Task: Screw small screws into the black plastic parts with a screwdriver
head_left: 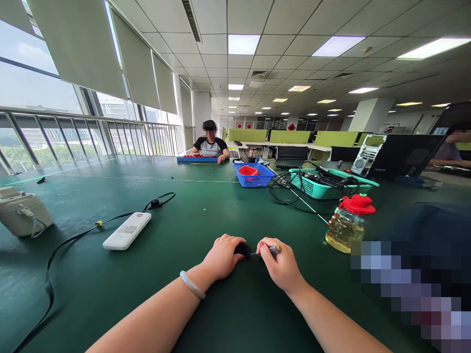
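Left hand (222, 255) is curled shut over a small black piece (242, 249), with a pale bracelet (192, 285) on that wrist. Right hand (281, 267) is pinched on a slim pen (271, 250), held roughly level, its inner end meeting the black piece. Can't tell if the 2 parts are joined or only touching. Both hands sit low on the green worktop (191, 206), almost knuckle to knuckle, at 6 o'clock in the view.

From the hands:
- 2 o'clock: clear jar (344, 230) with a red apple-shaped lid, yellowish liquid in its lower part.
- 10 o'clock: white slab device (127, 230), black cable (156, 202) looping just past it.
- 9 o'clock: beige lidded case (22, 213), contents hidden.
- 12 o'clock: blue basket (253, 181) holding 1 red tray (248, 170).
- 1 o'clock: teal basket (320, 192) packed with black leads and gadgets, leads spilling over the rim onto the worktop.
- Far 12 o'clock: another person (210, 144) seated, 1 hand beside a blue tray (196, 159) of red pieces.
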The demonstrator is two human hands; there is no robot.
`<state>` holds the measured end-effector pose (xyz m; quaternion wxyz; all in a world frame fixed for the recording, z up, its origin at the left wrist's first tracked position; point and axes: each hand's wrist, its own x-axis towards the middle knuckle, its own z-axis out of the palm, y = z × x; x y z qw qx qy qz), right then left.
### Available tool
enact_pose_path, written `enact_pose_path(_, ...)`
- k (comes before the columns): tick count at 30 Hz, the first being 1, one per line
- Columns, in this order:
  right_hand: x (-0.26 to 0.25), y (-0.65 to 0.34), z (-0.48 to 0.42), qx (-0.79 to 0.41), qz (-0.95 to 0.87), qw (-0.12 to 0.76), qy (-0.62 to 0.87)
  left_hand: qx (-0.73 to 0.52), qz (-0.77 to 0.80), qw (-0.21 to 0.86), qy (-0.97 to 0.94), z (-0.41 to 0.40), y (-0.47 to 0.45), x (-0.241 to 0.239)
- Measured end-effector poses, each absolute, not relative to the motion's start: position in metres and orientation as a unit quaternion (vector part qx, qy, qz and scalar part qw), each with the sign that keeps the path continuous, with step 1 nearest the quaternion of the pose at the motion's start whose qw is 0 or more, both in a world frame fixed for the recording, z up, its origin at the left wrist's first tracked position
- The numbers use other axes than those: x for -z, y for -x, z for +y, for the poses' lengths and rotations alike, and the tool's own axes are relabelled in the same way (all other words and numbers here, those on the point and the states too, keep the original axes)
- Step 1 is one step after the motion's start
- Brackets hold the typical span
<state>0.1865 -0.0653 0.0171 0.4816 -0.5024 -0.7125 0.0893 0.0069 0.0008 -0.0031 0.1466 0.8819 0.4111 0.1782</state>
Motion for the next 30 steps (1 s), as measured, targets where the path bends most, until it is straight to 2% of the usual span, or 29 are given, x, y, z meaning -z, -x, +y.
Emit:
enact_pose_path(5, -0.019, -0.187, -0.071, -0.054, -0.693, 0.533, 0.484, -0.183, 0.423, 0.144, -0.876, 0.002, -0.007, 0.003)
enact_pose_path(14, -0.008, -0.182, -0.060, -0.130, -0.689, 0.506, 0.502, -0.191, 0.417, 0.150, -0.876, 0.002, -0.006, 0.005)
enact_pose_path(21, -0.004, -0.181, -0.058, -0.147, -0.708, 0.473, 0.503, -0.219, 0.409, 0.148, -0.874, -0.002, -0.007, 0.000)
enact_pose_path(25, -0.006, -0.185, -0.058, -0.163, -0.690, 0.516, 0.481, -0.224, 0.370, 0.114, -0.894, -0.005, -0.006, -0.006)
enact_pose_path(30, -0.008, -0.194, -0.056, -0.222, -0.602, 0.617, 0.455, -0.244, 0.384, 0.068, -0.888, -0.006, -0.007, -0.008)
